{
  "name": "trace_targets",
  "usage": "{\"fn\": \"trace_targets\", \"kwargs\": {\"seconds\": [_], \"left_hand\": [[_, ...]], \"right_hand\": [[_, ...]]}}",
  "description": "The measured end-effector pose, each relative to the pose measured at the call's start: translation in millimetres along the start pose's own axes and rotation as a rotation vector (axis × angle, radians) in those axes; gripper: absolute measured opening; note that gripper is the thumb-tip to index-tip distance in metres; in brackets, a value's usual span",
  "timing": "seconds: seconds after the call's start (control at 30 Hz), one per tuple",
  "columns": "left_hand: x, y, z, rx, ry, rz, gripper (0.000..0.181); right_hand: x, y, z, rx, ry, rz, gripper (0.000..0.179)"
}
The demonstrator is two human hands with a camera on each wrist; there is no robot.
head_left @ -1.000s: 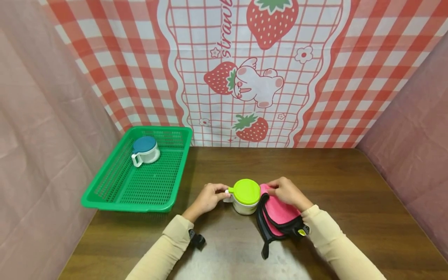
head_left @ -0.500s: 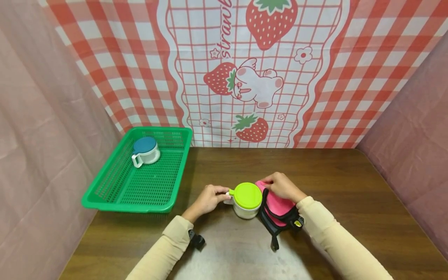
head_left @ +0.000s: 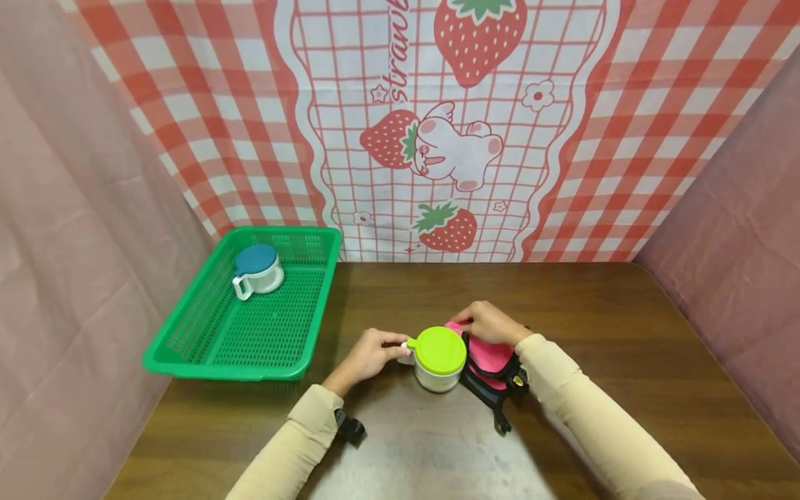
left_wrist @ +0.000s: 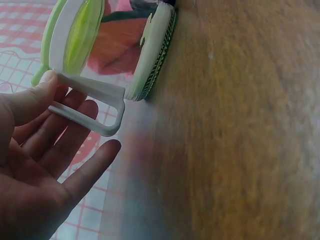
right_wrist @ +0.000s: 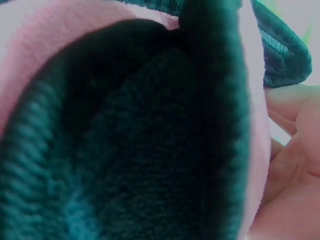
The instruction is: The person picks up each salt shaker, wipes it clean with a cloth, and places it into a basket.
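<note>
My left hand (head_left: 370, 355) pinches the white handle (left_wrist: 92, 112) of a clear seasoning jar (head_left: 437, 380) that has a lime-green lid (head_left: 440, 350). In the left wrist view the thumb is on top of the handle and some fingers are beneath it. To the jar's right, my right hand (head_left: 490, 323) grips a folded pink cloth (head_left: 490, 355) with black edging, its top end right at the jar's far right side. The cloth's dark edging (right_wrist: 215, 125) fills most of the right wrist view, where part of the right hand shows at the right. The right fingertips are partly hidden.
A green plastic basket (head_left: 234, 369) stands at the left on the wooden table (head_left: 581, 305). In it sits a second jar (head_left: 265, 280) with a blue lid and white handle. Behind the table hangs a checked strawberry curtain (head_left: 425, 229), with pink curtains at both sides.
The right hand has moved left and away from the viewer with the cloth, closer around the jar's far side. The jar has shifted slightly toward the viewer; the left hand keeps its handle.
</note>
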State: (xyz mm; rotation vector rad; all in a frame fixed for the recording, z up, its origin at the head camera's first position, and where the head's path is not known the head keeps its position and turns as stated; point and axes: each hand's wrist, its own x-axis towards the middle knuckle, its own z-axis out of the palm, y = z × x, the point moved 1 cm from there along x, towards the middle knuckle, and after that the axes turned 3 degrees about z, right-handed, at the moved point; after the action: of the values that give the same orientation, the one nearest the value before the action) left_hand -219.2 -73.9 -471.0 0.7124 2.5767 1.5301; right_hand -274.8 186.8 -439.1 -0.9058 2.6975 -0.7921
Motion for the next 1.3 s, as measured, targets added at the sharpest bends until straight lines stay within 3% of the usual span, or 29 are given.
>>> {"fn": "trace_targets", "kwargs": {"seconds": [0.27,0.67,0.97,1.3], "left_hand": [[-0.7,1.0,0.7,-0.054,-0.019,-0.020,0.024],[0.6,-0.3,3.4,-0.154,-0.029,-0.045,0.025],[2.4,0.7,1.8,-0.146,-0.038,-0.054,0.025],[-0.5,-0.7,3.0,-0.156,-0.033,-0.070,0.027]], "right_hand": [[12.9,-2.9,0.8,-0.049,-0.042,-0.039,0.018],[13.5,-5.9,-7.0,-0.059,-0.022,-0.120,0.018],[1.9,-5.9,-21.6,0.009,-0.004,-0.108,0.023],[-28.7,-8.4,-24.3,0.104,0.001,-0.006,0.024]]}}
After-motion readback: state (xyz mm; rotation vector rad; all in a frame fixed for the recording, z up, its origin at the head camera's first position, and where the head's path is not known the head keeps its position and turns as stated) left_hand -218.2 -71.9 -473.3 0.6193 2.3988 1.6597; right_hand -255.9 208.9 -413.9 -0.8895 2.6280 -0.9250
